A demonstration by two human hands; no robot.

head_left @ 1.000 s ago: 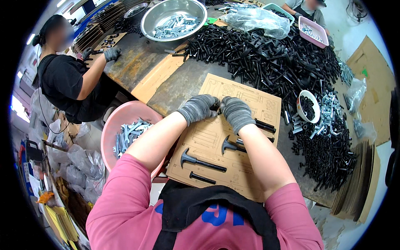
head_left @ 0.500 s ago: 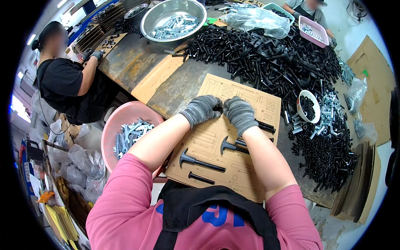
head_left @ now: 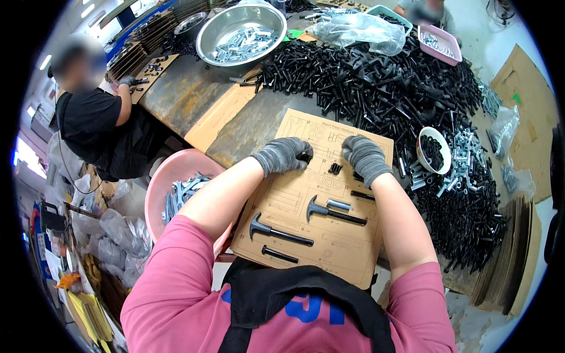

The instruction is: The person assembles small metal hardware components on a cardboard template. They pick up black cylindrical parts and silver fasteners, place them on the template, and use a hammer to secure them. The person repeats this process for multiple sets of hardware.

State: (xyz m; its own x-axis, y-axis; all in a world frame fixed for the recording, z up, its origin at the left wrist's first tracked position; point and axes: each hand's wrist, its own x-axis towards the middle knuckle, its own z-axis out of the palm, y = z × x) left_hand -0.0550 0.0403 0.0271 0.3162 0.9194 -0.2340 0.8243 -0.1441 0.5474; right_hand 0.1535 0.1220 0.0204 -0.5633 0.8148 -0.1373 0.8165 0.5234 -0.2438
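Note:
Both my hands wear grey striped gloves over a printed cardboard sheet (head_left: 282, 194). My left hand (head_left: 281, 156) is curled closed around small black pieces (head_left: 305, 157), whose kind I cannot make out. My right hand (head_left: 366, 160) hovers or rests at the sheet's right side with fingers bent; their tips are partly hidden. A small black cluster (head_left: 335, 169) lies between the hands. Nearer me on the sheet are a black hammer-shaped tool (head_left: 335, 212), a similar one (head_left: 279, 232), a silver tube (head_left: 338, 205), a black bolt (head_left: 280, 254) and a black rod (head_left: 363, 195).
A large pile of black bolts (head_left: 353, 82) covers the far right, with a bowl of black rings (head_left: 449, 154) beside silver sleeves. A steel basin (head_left: 203, 47) stands at the back, a pink tub of wrenches (head_left: 154, 194) at left. A co-worker (head_left: 91, 115) works at far left.
My right hand has moved right, away from my left, uncovering the small black cluster and the silver tube. My left hand stays nearly in place.

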